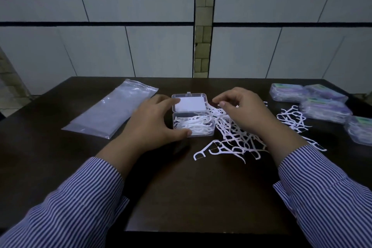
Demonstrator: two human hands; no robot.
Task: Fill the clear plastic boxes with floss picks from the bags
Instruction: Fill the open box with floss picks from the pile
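At the centre of the frame a small clear plastic box with a hinged lid standing open (pixel 192 125) sits on the dark wooden counter (pixel 181 197), partly filled with white floss picks. A loose heap of white plastic floss picks (pixel 233 139) lies just right of it, so this box appears unfinished. At the right edge, several closed clear boxes with green and purple labels (pixel 322 104) look already packed. A flat clear plastic zip bag (pixel 114 110) lies at the left, seemingly emptied.

The left hand (pixel 155 123) steadies the open box, thumb at its near corner and fingers by the lid, a loose grip. The right hand (pixel 241 108) hovers over the heap, fingers curled; whether its grip holds a pick, I cannot tell.
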